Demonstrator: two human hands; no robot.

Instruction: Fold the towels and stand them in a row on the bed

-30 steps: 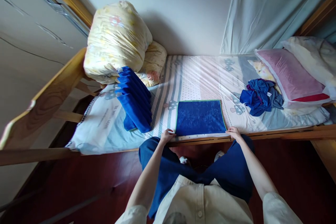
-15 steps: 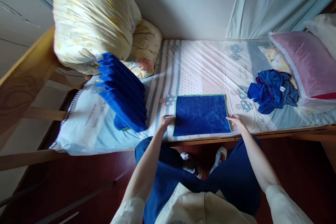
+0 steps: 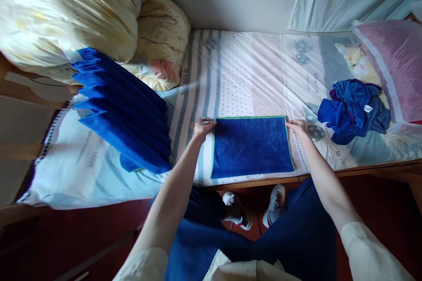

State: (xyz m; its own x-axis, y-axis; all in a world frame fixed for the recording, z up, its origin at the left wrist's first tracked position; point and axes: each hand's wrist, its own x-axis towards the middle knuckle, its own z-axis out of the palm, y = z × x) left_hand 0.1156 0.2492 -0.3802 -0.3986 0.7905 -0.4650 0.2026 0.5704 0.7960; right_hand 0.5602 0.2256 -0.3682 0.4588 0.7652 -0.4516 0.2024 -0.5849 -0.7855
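Observation:
A blue cloth point(image 3: 252, 147) with green edging lies flat near the front edge of the bed. My left hand point(image 3: 203, 127) pinches its far left corner between closed fingers. At the far right corner, my right hand point(image 3: 296, 127) has its fingertips closed on the cloth's edge. To the left stands a leaning stack of folded blue cloths point(image 3: 128, 109), resting against the big bundle. On the right is a crumpled heap of blue cloths point(image 3: 356, 109) with a small white tag.
A large yellowish bundle point(image 3: 75, 13) and a floral cushion point(image 3: 161, 39) sit at the back left. A pink pillow point(image 3: 395, 66) is at the right. The bed's wooden edge point(image 3: 379, 167) runs along the front; a pale curtain point(image 3: 349, 0) hangs behind.
Both hands have moved from the sides of the blue cloth up to its far corners. The view has shifted, so the stack and bundle appear farther left and closer.

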